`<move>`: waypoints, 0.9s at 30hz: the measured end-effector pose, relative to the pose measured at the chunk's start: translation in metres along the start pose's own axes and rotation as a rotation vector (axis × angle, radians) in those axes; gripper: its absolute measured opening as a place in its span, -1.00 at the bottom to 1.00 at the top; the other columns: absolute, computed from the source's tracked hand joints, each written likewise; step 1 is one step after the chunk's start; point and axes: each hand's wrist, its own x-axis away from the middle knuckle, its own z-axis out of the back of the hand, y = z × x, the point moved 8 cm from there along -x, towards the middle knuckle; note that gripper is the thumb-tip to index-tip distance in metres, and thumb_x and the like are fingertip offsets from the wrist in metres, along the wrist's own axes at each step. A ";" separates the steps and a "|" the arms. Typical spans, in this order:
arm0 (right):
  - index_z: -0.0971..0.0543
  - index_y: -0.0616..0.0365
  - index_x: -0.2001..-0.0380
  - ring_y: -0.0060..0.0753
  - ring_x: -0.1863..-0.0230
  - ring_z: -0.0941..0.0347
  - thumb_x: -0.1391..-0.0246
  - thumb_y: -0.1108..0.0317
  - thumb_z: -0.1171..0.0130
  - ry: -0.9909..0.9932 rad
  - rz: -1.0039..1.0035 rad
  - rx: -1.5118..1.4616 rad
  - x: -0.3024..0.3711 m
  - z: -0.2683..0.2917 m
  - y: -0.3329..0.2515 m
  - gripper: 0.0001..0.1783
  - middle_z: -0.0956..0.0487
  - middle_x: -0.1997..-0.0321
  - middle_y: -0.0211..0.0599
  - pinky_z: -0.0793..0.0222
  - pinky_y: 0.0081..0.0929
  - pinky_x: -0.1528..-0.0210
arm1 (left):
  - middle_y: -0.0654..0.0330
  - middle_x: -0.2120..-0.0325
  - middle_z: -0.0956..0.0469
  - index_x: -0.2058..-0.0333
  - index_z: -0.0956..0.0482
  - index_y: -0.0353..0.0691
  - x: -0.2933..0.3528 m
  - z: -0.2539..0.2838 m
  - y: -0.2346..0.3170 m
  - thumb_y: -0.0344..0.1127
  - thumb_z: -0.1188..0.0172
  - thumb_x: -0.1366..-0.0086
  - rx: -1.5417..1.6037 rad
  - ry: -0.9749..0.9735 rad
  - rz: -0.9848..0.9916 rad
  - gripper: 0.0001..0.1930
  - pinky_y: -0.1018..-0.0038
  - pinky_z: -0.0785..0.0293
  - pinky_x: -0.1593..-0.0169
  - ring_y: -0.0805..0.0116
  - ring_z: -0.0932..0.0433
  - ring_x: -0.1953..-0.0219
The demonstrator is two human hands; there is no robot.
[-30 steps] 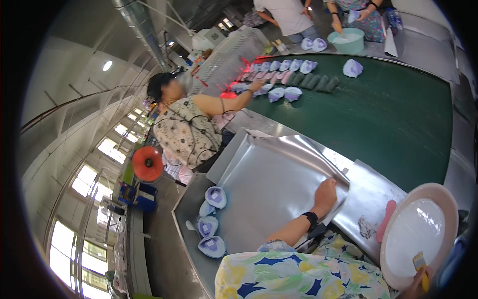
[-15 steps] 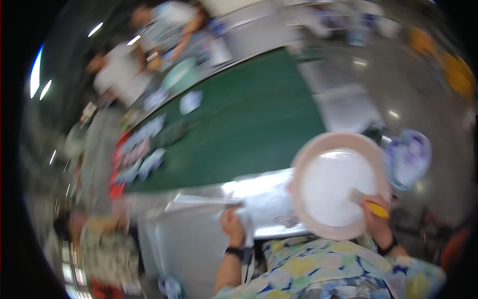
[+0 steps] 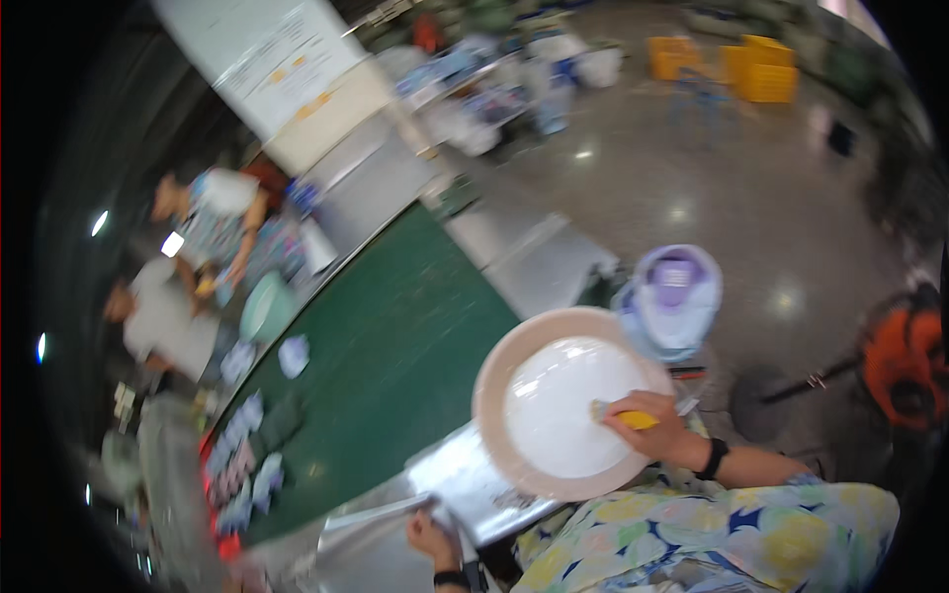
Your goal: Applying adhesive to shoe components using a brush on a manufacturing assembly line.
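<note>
The basin (image 3: 491,395) is round and pale pink, with a wide rim and glossy white liquid (image 3: 554,395) inside. Over the basin's right part is a small brush (image 3: 636,420) with a yellow handle, gripped in the right hand (image 3: 674,437), bristles pointing toward the basin's middle; whether they touch the liquid is unclear.

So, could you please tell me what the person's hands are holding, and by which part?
The right hand holds a brush by its yellow handle; whether the left hand grips anything cannot be told.
</note>
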 end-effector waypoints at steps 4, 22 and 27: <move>-0.57 0.19 0.47 -0.22 0.47 -0.51 0.08 0.52 -0.32 -0.003 -0.040 -0.031 -0.004 -0.006 0.002 -0.90 -0.56 0.50 -0.20 -0.39 -0.41 0.41 | 0.28 0.53 -0.56 0.37 -0.62 -0.32 -0.016 0.006 -0.008 -0.37 -0.14 -0.25 -0.079 -0.201 0.243 -0.85 0.57 -0.37 0.39 0.54 -0.44 0.47; -0.54 0.08 0.28 -0.75 0.70 -0.22 -0.20 0.11 -0.16 -0.015 -1.024 -0.697 -0.013 -0.003 0.095 -0.74 -0.38 0.60 -0.52 -0.13 -0.75 0.67 | -0.01 0.30 -0.62 0.20 -0.56 -0.31 0.113 0.105 0.105 -0.11 0.04 -0.30 -0.641 -0.903 0.239 -0.64 0.19 -0.47 0.06 -0.03 -0.58 0.20; -0.51 0.11 0.34 -0.57 0.61 -0.34 -0.17 0.24 -0.18 -0.449 -0.483 -0.431 -0.058 -0.019 0.037 -0.82 -0.44 0.60 -0.41 -0.32 -0.59 0.55 | -0.04 0.33 -0.61 0.17 -0.52 -0.35 0.176 0.154 0.175 0.12 0.07 -0.35 -0.327 -0.564 0.470 -0.46 0.21 -0.46 0.10 0.00 -0.59 0.26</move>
